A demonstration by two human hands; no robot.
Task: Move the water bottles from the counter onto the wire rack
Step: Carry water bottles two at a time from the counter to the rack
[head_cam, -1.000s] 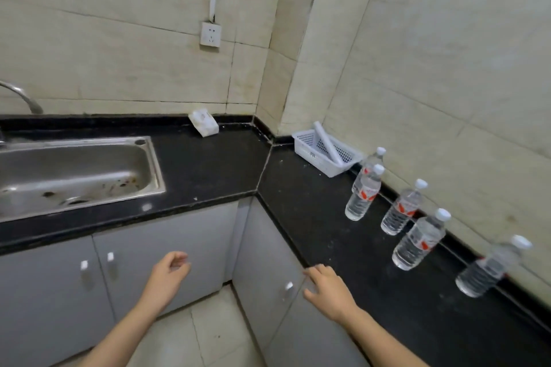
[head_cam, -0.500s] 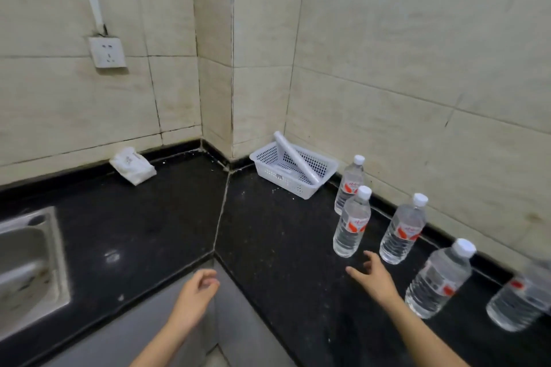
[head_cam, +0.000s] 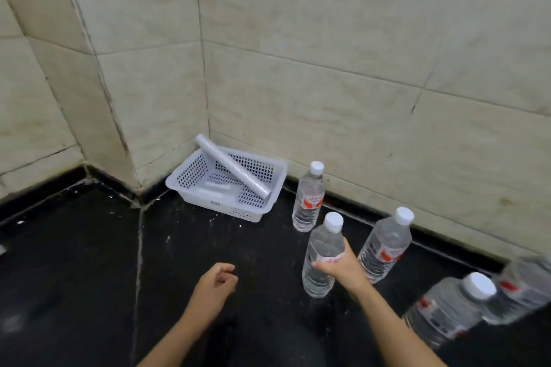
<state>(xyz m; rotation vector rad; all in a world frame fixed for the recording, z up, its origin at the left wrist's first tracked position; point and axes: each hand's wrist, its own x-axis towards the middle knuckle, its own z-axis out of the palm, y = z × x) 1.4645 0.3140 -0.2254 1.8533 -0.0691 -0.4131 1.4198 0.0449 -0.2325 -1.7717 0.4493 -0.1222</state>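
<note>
Black and glossy, the bench [head_cam: 89, 262] runs into a corner of pale tiled wall [head_cam: 328, 39], and all the water bottles in view stand on it along the right-hand wall. We hold the nearest bottle [head_cam: 323, 250] of the group with our right grip [head_cam: 343, 270]. The thumb and fingers wrap its clear body at about mid-height, over the label, and the white cap stands free above. The bottle is upright with its base low at the bench surface. We cannot tell whether it rests there or is just lifted.

Just beside it to the right stands a second bottle [head_cam: 384, 247], its red label facing us, close to our knuckles but apart from them. Behind the held one, near the dark skirting, a third bottle [head_cam: 308, 199] stands upright. Toward the lower right edge a fourth bottle [head_cam: 447, 310] looms large and blurred, and a fifth bottle [head_cam: 524, 286] beside it is cut off by the frame.

Our left grip [head_cam: 216, 284] hovers over the bench to the left of the held bottle, well apart from it. Its fingers are loosely curled and hold nothing.

In the corner, left of the third bottle, sits a white perforated basket [head_cam: 226, 205]. A pale roll [head_cam: 232, 171] lies slanted across it, one end propped over the back rim. White specks dot the bench in front of the basket.
</note>
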